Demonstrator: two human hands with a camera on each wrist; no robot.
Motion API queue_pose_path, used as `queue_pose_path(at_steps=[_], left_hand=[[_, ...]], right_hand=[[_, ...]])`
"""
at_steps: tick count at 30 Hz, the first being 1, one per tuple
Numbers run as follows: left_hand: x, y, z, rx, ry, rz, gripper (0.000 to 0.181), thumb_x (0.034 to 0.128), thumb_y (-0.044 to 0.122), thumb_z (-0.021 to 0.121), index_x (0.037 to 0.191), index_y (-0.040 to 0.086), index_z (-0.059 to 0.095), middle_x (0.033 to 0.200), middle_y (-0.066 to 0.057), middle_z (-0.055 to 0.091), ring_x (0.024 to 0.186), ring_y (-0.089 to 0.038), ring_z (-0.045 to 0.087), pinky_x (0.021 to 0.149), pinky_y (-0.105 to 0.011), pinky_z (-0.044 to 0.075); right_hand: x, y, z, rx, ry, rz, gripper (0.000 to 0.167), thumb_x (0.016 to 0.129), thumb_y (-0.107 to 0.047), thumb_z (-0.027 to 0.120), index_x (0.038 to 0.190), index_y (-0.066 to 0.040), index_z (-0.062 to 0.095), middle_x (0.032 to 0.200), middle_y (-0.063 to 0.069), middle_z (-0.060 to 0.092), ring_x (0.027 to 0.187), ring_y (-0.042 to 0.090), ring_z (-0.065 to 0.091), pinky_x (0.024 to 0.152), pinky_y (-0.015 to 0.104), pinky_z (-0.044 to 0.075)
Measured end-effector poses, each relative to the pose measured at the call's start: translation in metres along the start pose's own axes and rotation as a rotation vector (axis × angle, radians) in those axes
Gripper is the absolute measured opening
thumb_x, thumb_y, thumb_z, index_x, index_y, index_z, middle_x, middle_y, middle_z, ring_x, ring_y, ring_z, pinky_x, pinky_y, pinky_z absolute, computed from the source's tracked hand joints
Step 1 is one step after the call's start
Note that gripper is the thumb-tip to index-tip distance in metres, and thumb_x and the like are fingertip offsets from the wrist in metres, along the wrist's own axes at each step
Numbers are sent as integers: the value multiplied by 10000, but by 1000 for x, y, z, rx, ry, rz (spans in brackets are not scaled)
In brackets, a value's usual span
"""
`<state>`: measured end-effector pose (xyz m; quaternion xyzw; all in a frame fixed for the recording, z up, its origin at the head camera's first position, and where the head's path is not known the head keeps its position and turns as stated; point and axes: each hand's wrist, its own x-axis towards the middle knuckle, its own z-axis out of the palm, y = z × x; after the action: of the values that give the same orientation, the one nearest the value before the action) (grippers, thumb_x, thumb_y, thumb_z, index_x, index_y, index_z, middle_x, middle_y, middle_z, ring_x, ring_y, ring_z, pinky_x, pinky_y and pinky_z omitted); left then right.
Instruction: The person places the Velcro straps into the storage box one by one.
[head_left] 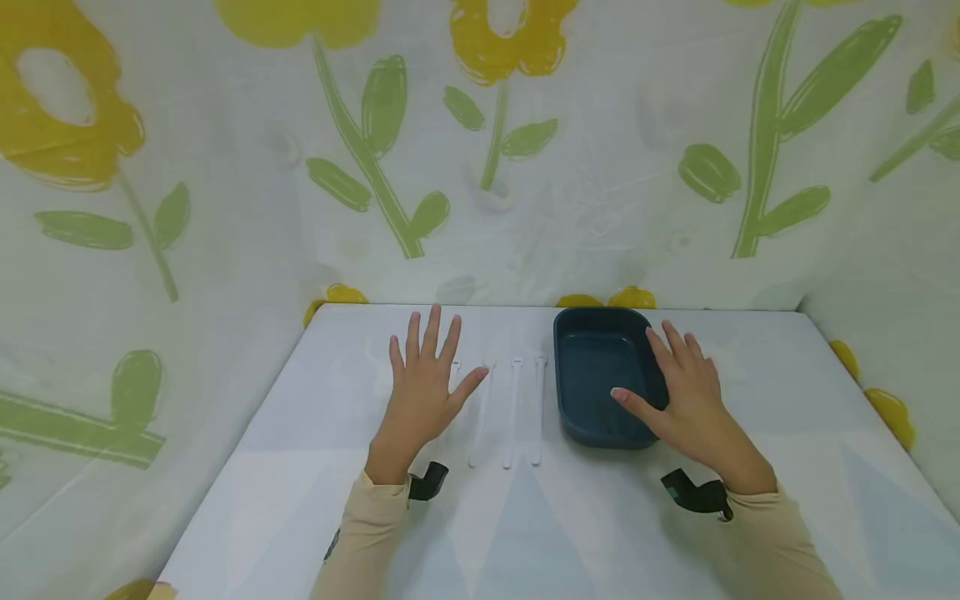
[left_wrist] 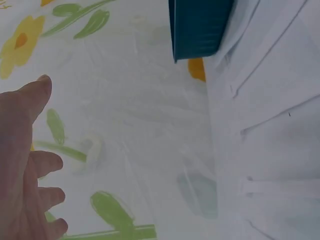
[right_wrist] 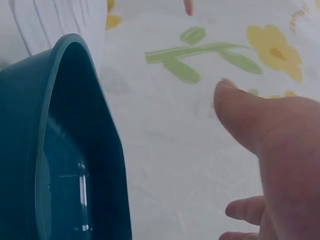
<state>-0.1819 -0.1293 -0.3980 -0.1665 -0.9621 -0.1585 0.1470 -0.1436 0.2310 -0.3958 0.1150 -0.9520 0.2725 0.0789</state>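
Note:
My left hand (head_left: 422,398) hovers over the left part of the table with its fingers spread, holding nothing. Under and beside it lie several slim white plastic strips (head_left: 538,417), side by side, each with a small wider head at the far end; the hand partly covers the leftmost. A dark teal rectangular tub (head_left: 603,379) stands to the right of the strips. Over its right rim, as the head view shows, my right hand (head_left: 692,404) is spread and grips nothing. In the right wrist view a gap shows between that hand (right_wrist: 290,150) and the tub (right_wrist: 22,145).
The table (head_left: 300,417) has a white cover with pale blue triangles. White cloth walls (head_left: 585,225) printed with yellow flowers and green leaves enclose its back and sides. A black wrist mount (head_left: 429,482) sits by the left cuff, another (head_left: 696,493) by the right.

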Motion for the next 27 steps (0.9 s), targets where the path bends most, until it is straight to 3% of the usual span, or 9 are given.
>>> queue_pose_path(at_steps=[11,17,27], left_hand=[[-12,-27,-22,-207,51,-81,810,1025,482,579,1652,112,223,1755,-135,80,1615,-442,33,1230,-757,30],[-17,-44,-28,-245,90,-113,788,1024,443,597,1640,88,259,1744,-147,132,1604,-442,94,1223,-762,64],[-29,-64,-31,-302,117,-157,743,1031,376,610,1625,61,293,1722,-187,183,1593,-426,147,1228,-748,92]], right_hand=[[-4,18,-9,136,-50,65,1021,954,-469,708,1664,-73,90,1736,233,-4,1564,563,21,1103,861,147],[-10,29,-7,193,-103,117,1038,969,-477,690,1674,-145,4,1745,194,-53,1577,533,41,1102,844,186],[-10,47,3,244,-121,115,1070,951,-453,725,1674,-173,-13,1739,216,18,1571,522,109,1124,811,215]])
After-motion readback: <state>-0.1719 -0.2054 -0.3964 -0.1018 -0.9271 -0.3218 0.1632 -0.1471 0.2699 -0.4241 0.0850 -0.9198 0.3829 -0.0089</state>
